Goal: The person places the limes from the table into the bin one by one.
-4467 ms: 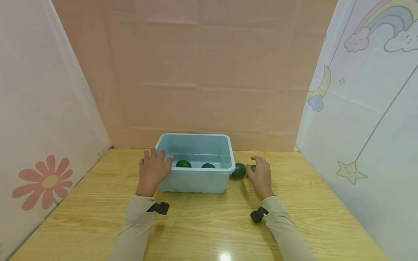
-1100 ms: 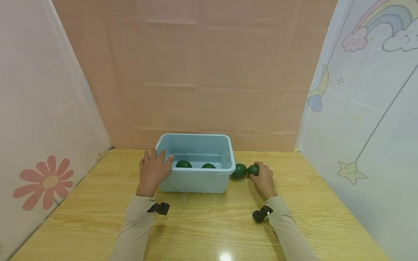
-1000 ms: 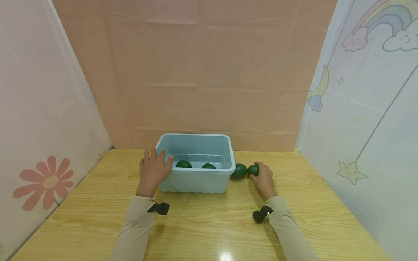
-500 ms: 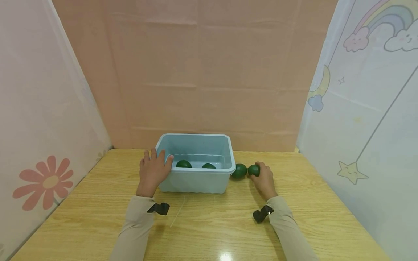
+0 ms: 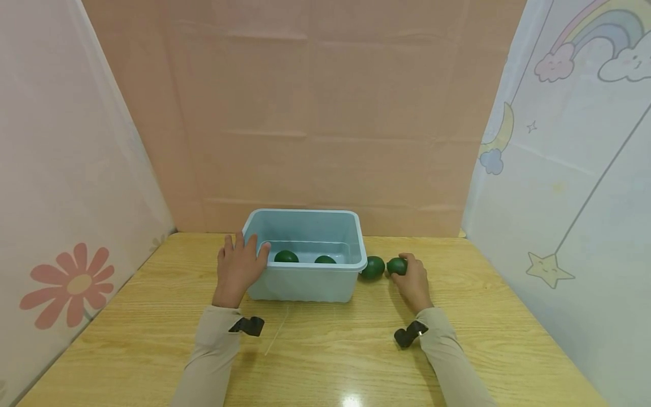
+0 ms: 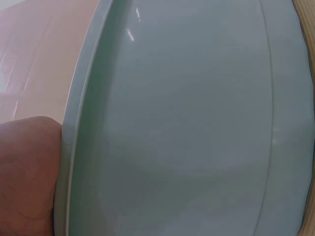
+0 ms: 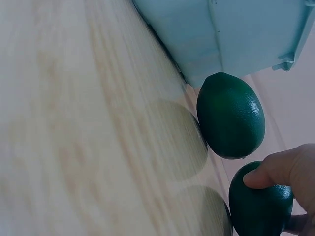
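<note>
Both forearms, in beige sleeves, reach forward across the wooden table [image 5: 325, 350], each with a small black clip at the wrist. The left hand [image 5: 238, 268] lies against the left end of the light blue bin [image 5: 305, 282], palm on the outer wall and fingers straight and slightly spread, pointing away from the person, with the thumb laid over the bin's rim near its front left corner. The left wrist view is filled almost wholly by the bin's pale wall and rim, with a bit of the hand pressed against the rim at the lower left. The right hand [image 5: 413, 280] sits on the table to the right of the bin, its fingers curled round a dark green lime [image 5: 396, 266] and its thumb pressing on the fruit's top, as the right wrist view shows [image 7: 261, 206]. That lime rests at the hand's far left side, on or just above the table; which of the two cannot be told. Just left of it, apart from it by a narrow gap, a second lime [image 5: 373, 267] lies on the table close beside the bin's right wall, below the overhanging rim. Two more limes lie inside the bin on its floor, one toward the left [image 5: 286, 256] and one near the middle [image 5: 325, 259], well apart from either hand.
</note>
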The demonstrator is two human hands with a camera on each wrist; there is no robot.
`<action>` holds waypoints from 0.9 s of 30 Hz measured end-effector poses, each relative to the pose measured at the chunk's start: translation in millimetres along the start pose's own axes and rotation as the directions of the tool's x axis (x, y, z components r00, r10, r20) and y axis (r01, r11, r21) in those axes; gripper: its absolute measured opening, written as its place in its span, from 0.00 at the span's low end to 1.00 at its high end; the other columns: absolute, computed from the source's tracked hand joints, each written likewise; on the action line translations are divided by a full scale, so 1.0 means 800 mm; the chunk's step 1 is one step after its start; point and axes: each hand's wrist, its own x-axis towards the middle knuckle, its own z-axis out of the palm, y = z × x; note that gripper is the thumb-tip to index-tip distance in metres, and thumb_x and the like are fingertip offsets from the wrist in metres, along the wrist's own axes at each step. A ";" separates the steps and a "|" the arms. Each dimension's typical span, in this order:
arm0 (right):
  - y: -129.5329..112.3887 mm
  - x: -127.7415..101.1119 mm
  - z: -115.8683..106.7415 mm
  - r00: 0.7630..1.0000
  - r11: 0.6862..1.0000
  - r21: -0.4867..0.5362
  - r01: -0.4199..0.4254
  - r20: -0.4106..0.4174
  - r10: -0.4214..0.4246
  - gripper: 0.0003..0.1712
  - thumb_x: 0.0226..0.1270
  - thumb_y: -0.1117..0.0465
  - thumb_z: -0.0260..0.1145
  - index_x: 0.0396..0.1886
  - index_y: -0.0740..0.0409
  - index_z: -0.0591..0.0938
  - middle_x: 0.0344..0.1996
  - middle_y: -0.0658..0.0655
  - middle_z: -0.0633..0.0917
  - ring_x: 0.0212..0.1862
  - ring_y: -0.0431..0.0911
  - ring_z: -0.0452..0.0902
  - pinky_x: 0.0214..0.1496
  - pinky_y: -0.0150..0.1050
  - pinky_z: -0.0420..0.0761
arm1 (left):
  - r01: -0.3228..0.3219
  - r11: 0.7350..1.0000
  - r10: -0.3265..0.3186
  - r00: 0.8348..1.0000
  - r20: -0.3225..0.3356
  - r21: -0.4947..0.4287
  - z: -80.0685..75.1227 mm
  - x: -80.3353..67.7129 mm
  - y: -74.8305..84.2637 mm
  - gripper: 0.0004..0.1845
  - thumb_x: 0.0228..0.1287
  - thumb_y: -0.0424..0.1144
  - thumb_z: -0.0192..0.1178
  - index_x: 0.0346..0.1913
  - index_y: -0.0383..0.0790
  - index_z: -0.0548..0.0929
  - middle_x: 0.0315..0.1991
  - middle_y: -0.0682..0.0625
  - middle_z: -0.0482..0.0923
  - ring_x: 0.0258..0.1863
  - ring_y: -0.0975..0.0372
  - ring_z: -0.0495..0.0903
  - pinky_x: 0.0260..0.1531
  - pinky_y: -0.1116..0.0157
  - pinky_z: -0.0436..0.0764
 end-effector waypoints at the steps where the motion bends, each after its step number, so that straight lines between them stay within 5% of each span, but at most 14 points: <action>1: 0.001 0.000 0.000 1.000 1.000 0.001 0.000 -0.002 0.000 0.33 0.65 0.70 0.66 0.69 0.69 0.67 0.59 0.77 0.70 0.59 0.72 0.69 0.58 0.65 0.73 | 0.000 1.000 0.000 1.000 0.000 0.001 0.000 0.000 0.000 0.33 0.80 0.53 0.40 0.73 0.31 0.65 0.74 0.24 0.49 0.74 0.30 0.42 0.67 0.33 0.51; 27: -0.001 0.001 -0.003 0.999 0.997 0.057 -0.049 0.001 0.049 0.35 0.65 0.69 0.67 0.70 0.67 0.67 0.59 0.76 0.70 0.58 0.72 0.71 0.57 0.65 0.75 | 0.006 1.000 -0.006 1.000 0.016 0.000 0.000 0.000 0.001 0.32 0.80 0.53 0.40 0.73 0.31 0.64 0.75 0.24 0.48 0.74 0.30 0.39 0.67 0.33 0.51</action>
